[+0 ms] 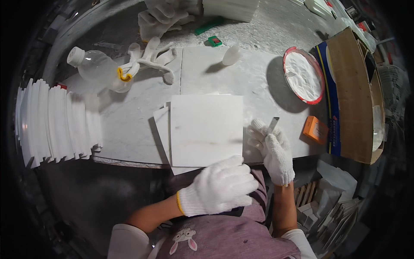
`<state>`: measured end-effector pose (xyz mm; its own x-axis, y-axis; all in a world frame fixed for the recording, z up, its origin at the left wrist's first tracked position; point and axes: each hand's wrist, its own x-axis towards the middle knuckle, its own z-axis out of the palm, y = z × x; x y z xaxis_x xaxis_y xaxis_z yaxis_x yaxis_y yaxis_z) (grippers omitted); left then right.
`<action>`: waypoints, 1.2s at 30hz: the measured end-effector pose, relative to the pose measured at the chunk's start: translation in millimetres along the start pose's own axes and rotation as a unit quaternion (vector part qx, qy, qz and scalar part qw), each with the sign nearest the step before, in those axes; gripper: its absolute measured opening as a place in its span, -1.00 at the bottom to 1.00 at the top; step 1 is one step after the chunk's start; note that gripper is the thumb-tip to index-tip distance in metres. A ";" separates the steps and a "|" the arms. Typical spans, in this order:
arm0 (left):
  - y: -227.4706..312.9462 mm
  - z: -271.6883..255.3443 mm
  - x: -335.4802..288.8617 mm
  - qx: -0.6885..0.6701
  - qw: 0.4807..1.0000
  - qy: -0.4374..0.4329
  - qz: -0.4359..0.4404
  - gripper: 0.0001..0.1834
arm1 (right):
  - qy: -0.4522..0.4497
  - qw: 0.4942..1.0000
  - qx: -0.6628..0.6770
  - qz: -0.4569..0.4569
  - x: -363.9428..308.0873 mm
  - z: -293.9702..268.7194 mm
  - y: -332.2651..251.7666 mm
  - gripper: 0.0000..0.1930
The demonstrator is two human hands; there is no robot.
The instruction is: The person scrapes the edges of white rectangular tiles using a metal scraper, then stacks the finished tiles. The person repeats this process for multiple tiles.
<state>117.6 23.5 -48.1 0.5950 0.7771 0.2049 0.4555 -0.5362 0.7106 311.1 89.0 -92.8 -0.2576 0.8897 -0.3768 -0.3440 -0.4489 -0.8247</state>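
Plainly, the right hand's grip [278, 153] pinches a thin metal blade [273, 124], just right of the white slab [207, 127].

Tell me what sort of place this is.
Probably a stone or tile workshop: square white marble-like slabs, a row of thin white slabs and a round red-rimmed bowl of white powder.
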 end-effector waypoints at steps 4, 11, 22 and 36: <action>-14.3 -18.3 -14.1 0.113 0.973 0.196 -0.050 -0.60 | -0.006 0.997 -0.082 0.003 11.6 18.0 -8.0 -0.76; -20.3 -33.6 -16.3 0.206 0.966 0.105 -0.116 -0.57 | -0.028 0.990 -0.123 -0.064 6.4 28.3 5.1 -0.78; -25.1 -31.3 -14.5 0.217 0.960 0.150 -0.090 -0.62 | -0.027 0.988 -0.153 0.002 6.5 19.6 -0.6 -0.78; 4.9 -36.3 -96.5 0.226 0.917 0.266 -0.193 -0.78 | -0.011 0.999 -0.029 0.017 -41.3 -17.9 -1.4 -0.76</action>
<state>38.3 -42.2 -40.1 -0.0202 0.9240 0.3819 0.8639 -0.1761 0.4719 338.4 54.3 -83.6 -0.2876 0.8722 -0.3957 -0.2821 -0.4720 -0.8353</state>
